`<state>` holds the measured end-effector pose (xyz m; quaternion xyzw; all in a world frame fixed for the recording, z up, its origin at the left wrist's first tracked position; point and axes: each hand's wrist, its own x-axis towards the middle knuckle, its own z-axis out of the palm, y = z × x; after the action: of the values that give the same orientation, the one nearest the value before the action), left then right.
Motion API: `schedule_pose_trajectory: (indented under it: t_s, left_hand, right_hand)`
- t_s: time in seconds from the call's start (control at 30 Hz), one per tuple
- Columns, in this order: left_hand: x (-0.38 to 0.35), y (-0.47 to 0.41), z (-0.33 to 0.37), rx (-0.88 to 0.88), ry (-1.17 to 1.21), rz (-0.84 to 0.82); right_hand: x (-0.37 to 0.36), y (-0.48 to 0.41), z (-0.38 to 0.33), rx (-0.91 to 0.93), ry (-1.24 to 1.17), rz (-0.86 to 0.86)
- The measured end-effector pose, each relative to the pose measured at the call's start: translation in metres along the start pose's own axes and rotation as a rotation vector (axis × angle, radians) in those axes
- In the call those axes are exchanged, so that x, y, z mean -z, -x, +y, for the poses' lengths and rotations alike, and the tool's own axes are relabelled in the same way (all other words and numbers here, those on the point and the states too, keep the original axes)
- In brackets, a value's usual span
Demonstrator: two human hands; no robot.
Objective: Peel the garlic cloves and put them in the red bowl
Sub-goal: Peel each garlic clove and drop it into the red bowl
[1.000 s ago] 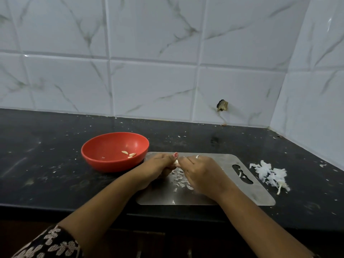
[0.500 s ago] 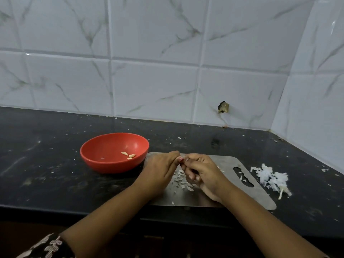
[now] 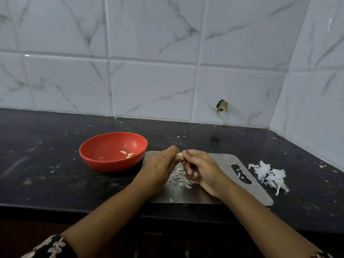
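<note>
- Left hand (image 3: 160, 167) and right hand (image 3: 202, 169) pinch one garlic clove (image 3: 179, 154) between fingertips above the steel cutting board (image 3: 219, 190)
- Red bowl (image 3: 96, 157), left of the board, holds three peeled cloves (image 3: 128, 154)
- Skin scraps (image 3: 179, 178) lie beneath the hands

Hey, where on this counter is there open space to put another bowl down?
Free: dark counter left of the red bowl, and behind the steel board toward the tiled wall. Crowded: the board itself, with both hands and peel scraps, and the skin pile to its right.
</note>
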<state>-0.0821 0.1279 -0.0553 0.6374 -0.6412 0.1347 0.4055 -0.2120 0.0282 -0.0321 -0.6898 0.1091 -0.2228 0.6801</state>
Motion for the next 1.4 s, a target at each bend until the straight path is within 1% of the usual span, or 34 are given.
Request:
schedule_pose_trajectory:
  t_s: [0.1,0.17,0.23,0.33,0.4,0.53,0.63,0.8,1.0,1.2,1.4]
  left_hand:
    - [0.0,0.0,-0.001,0.012,-0.001,-0.008]
    - [0.001,0.001,0.0,0.026,0.0,0.013]
    - [0.002,0.001,0.001,0.046,0.005,0.025]
    - [0.002,0.0,0.001,0.061,-0.036,0.011]
    - [0.0,0.0,0.001,0.065,-0.054,0.002]
    - [-0.001,0.001,0.001,0.095,-0.053,0.01]
    - [0.0,0.001,0.003,0.086,-0.04,0.012]
    - [0.0,0.001,0.004,0.077,-0.057,0.017]
    - [0.0,0.002,0.005,0.111,-0.056,0.0]
    - [0.002,0.001,0.007,0.122,-0.056,-0.018]
    - [0.001,0.002,0.006,0.11,-0.066,-0.013]
  right_hand:
    - [0.0,0.0,0.001,0.039,0.049,0.054]
    - [0.0,0.0,0.003,0.067,0.142,0.074]
    - [-0.001,0.0,0.007,0.129,0.318,0.098]
    - [0.001,0.0,0.013,0.317,0.624,0.167]
    - [0.004,0.0,0.016,0.42,0.771,0.197]
    - [0.001,0.0,0.017,0.457,1.017,0.191]
    - [-0.002,0.001,0.017,0.489,1.189,0.213]
    - [-0.004,0.002,0.016,0.54,1.329,0.189]
    - [-0.004,0.001,0.019,0.579,1.427,0.183]
    - [-0.005,0.0,0.021,0.595,1.433,0.209]
    - [-0.005,0.001,0.02,0.583,1.432,0.19]
